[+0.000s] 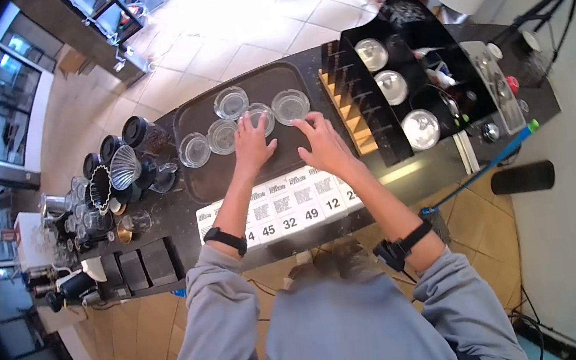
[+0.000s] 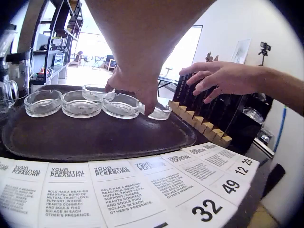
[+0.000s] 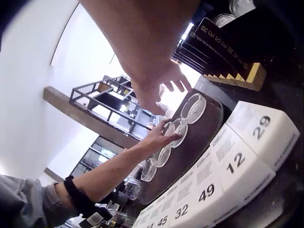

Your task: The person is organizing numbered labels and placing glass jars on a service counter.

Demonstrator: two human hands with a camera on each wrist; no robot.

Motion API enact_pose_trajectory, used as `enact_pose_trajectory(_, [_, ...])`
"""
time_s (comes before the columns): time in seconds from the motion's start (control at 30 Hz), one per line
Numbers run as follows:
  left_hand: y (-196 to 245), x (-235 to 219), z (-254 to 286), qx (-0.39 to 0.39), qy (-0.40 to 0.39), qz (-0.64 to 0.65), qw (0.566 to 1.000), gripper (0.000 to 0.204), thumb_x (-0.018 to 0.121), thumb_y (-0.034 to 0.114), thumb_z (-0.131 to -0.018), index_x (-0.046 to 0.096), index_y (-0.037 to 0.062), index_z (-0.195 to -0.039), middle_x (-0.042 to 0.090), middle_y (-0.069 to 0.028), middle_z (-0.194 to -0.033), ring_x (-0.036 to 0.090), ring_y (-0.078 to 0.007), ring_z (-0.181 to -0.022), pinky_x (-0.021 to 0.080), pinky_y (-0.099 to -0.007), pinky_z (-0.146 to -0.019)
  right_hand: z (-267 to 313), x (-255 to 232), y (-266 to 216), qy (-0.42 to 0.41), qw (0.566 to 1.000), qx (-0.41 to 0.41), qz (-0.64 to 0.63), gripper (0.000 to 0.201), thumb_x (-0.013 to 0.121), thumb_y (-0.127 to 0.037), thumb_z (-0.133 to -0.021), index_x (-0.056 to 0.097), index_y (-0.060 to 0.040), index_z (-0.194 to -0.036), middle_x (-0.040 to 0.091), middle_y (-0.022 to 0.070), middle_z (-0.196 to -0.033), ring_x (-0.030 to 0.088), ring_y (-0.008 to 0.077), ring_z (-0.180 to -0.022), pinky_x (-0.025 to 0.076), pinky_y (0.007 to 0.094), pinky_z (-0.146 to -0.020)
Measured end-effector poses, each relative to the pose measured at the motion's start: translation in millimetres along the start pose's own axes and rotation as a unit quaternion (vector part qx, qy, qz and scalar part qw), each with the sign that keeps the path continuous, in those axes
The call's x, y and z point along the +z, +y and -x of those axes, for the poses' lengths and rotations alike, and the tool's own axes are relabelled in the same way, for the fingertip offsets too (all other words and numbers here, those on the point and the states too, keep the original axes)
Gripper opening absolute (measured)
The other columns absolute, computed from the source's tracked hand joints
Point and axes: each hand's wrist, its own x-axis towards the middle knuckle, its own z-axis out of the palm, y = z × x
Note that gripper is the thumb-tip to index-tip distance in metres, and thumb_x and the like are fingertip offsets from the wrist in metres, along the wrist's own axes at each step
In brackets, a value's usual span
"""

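Observation:
Several clear round glass ashtrays stand on a dark tray [image 1: 227,174]. My left hand [image 1: 253,146] reaches over one glass ashtray [image 2: 121,106], fingers at its far side and thumb at its right edge, gripping it by the rim. Two ashtrays [image 1: 222,137] [image 1: 194,150] sit to its left, and another ashtray [image 1: 230,103] lies behind them. My right hand [image 1: 327,146] hovers over the tray's right side with its fingers spread, holding nothing. Its fingertips are near the rightmost ashtray [image 1: 290,106], which the left wrist view shows below that hand.
White numbered boxes [image 1: 284,206] line the near table edge. Right of the tray stand black "RESERVED" signs on gold bases [image 1: 358,125] and a black organizer [image 1: 464,90] with glass ashtrays. Jars [image 1: 135,130] and a ribbed glass dripper [image 1: 124,167] crowd the left.

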Motion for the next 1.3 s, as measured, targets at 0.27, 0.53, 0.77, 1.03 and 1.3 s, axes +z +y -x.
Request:
enact_pose_trajectory(0.27, [9.8,9.6,-30.8,-0.092,-0.006,-0.057,0.994,0.088,0.082,0.035,-0.071,0.04,0.0207,-0.146,0.044,-0.0346,-0.133,0.045,-0.0463,-0.124,0.038,-0.0497,-0.103,-101.6,34.6,35.0,-0.087,0.983,0.038,0.159,0.093,0.079,-0.018,-0.071,0.031,-0.0279,-0.149,0.023,0.0238,-0.152,0.037,0.0506,-0.132,0.046,0.0576,-0.098])
enact_pose_trajectory(0.53, [13.0,14.6,-44.0,-0.108,-0.013,-0.074,0.991,0.087,0.088,0.03,-0.061,0.05,0.0235,-0.139,0.05,-0.0224,-0.111,0.051,-0.0374,-0.105,0.042,-0.0459,-0.092,-139.2,70.2,54.3,-0.162,0.952,0.111,0.236,0.092,0.082,-0.029,-0.072,0.033,-0.0353,-0.15,0.029,0.0293,-0.149,0.042,0.0516,-0.127,0.048,0.0516,-0.096])
enact_pose_trajectory(0.77, [9.6,6.2,-47.2,-0.121,-0.032,-0.059,0.99,0.09,0.09,0.032,-0.056,0.052,0.0251,-0.138,0.05,-0.0212,-0.112,0.05,-0.0371,-0.108,0.043,-0.0446,-0.093,-142.7,59.4,64.8,-0.187,0.96,0.085,0.19,0.097,0.088,-0.036,-0.066,0.036,-0.0376,-0.147,0.036,0.0298,-0.141,0.044,0.0471,-0.126,0.05,0.0483,-0.095])
enact_pose_trajectory(1.03, [12.1,3.2,-38.5,-0.107,-0.042,-0.052,0.992,0.093,0.092,0.033,-0.052,0.053,0.0255,-0.136,0.048,-0.02,-0.116,0.049,-0.0361,-0.109,0.043,-0.0441,-0.096,-145.7,57.3,62.9,-0.189,0.961,0.093,0.181,0.098,0.09,-0.035,-0.062,0.039,-0.038,-0.145,0.034,0.0301,-0.143,0.043,0.046,-0.126,0.048,0.046,-0.098])
enact_pose_trajectory(1.3, [32.0,-2.6,-5.2,-0.087,-0.053,-0.014,0.995,0.092,0.091,0.031,-0.052,0.053,0.0263,-0.135,0.046,-0.0195,-0.111,0.051,-0.0371,-0.105,0.046,-0.0449,-0.09,-144.5,54.9,65.5,-0.21,0.959,0.096,0.164,0.099,0.088,-0.033,-0.065,0.034,-0.0387,-0.147,0.035,0.0282,-0.141,0.038,0.0453,-0.131,0.047,0.0501,-0.099])
